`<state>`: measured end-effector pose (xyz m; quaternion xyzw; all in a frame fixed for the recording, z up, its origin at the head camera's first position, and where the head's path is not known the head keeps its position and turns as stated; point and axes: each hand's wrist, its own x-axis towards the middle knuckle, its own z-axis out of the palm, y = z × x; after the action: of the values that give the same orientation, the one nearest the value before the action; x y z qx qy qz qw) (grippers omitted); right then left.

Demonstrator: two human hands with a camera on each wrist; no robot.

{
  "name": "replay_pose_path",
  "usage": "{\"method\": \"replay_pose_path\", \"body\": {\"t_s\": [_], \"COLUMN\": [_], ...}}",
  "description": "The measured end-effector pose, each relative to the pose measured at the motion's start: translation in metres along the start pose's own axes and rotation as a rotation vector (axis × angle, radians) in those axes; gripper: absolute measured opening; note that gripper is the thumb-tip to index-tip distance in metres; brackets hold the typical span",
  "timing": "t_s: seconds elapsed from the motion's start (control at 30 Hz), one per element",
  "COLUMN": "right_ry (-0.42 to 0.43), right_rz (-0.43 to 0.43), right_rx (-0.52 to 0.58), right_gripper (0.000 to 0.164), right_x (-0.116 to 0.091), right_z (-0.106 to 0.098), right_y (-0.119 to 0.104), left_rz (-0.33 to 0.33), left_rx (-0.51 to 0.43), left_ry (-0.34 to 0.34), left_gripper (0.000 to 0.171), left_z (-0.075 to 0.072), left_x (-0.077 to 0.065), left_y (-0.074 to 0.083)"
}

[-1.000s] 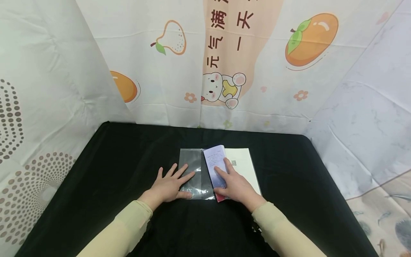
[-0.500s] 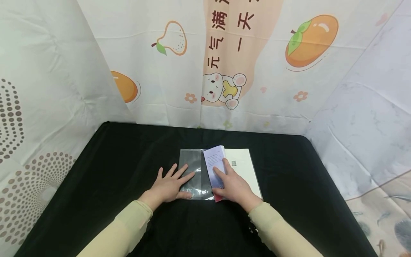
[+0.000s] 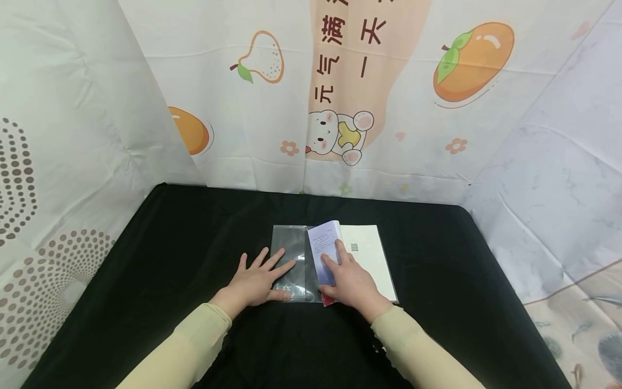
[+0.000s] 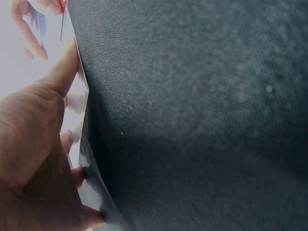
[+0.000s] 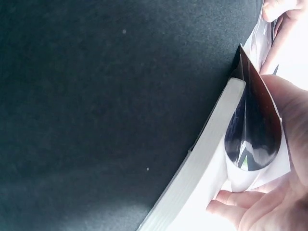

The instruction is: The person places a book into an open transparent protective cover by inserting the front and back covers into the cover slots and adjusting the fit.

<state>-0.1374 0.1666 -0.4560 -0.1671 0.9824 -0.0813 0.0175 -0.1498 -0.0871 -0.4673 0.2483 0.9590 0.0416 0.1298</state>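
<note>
A book (image 3: pixel 371 265) lies on the black table with a pale page bearing a small QR code uppermost. Its purple-and-red cover flap (image 3: pixel 322 235) folds over to the left; in the right wrist view the flap (image 5: pixel 269 110) bulges in a loop above the page block (image 5: pixel 197 168). Clear plastic cover (image 3: pixel 288 237) extends to the left of the book. My left hand (image 3: pixel 250 283) presses that plastic with spread, straight fingers. With fingers extended, my right hand (image 3: pixel 355 282) rests on the flap, its thumb near the red lower corner.
Black cloth (image 3: pixel 204 237) covers the table around the book. Patterned white curtains (image 3: pixel 233 124) hang behind and at both sides. Something small and pale (image 3: pixel 378 348) shows beside the right sleeve.
My right hand has slid slightly left, and the flap's lower red corner has shifted left with it. The left hand stays in place on the plastic.
</note>
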Motion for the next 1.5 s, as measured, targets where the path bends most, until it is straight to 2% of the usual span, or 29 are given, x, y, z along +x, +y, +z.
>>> {"method": "replay_pose_path", "body": {"t_s": [1.07, 1.5], "right_ry": [0.010, -0.021], "right_rz": [-0.007, 0.010], "right_rx": [-0.095, -0.099], "right_gripper": [0.072, 0.072], "right_x": [0.001, 0.003], "right_z": [0.002, 0.004], "right_y": [-0.013, -0.015], "left_rz": [0.004, 0.005], "left_rx": [0.002, -0.007], "left_ry": [-0.001, -0.002], "left_gripper": [0.078, 0.078], "left_z": [-0.002, -0.002], "left_x": [0.000, -0.001], "left_y": [0.000, 0.001]}}
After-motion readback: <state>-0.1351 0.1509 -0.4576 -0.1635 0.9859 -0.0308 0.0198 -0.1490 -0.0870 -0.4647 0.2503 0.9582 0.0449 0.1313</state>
